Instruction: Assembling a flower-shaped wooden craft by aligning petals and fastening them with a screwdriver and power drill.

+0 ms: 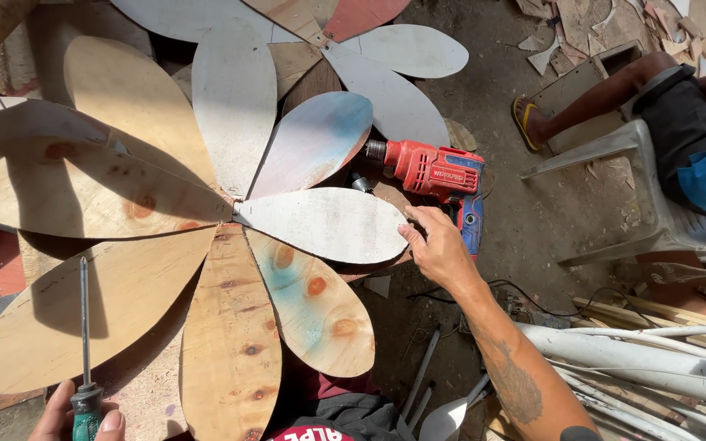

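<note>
Left hand [75, 420], gripping a screwdriver [85, 351], is mostly cut off.

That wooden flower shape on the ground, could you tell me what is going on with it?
A person's right hand rests on the tip of a whitish plywood petal, one of many fanned out from a centre. The left hand holds a green-handled screwdriver upright. A red electric drill lies beside the petals. Another person sits on a plastic chair nearby.

A green-handled screwdriver [85, 351] stands shaft-up at the lower left over a flower of overlapping plywood petals, while 1 whitish petal [324, 224], pointing right from the centre, lies flat with its rounded tip just beside a red electric drill [439, 175].
</note>
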